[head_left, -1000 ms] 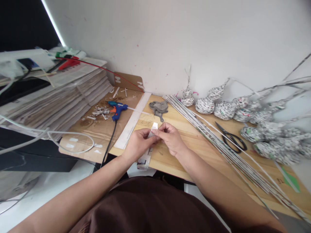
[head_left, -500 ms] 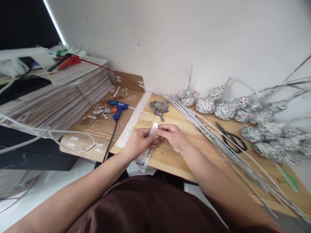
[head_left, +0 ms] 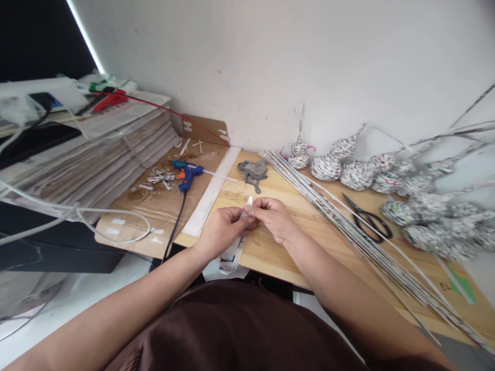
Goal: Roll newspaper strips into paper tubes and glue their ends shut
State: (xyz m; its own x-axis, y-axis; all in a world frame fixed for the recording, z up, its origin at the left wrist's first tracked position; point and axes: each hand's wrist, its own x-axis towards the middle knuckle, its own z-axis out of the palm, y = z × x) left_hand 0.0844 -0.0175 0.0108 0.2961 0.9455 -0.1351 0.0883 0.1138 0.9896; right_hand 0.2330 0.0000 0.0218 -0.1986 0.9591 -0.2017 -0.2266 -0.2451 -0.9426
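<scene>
Pinching a thin, white, printed paper strip [head_left: 232,256], the left hand [head_left: 221,226] and right hand [head_left: 274,219] meet above the light brown wooden bench [head_left: 280,257]. Both curl inward, thumbs close together.

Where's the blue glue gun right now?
In the head view, the blue glue gun lies on the brown cardboard, beyond and to the left of the left hand, between the paper scraps and the long white strip.
</scene>
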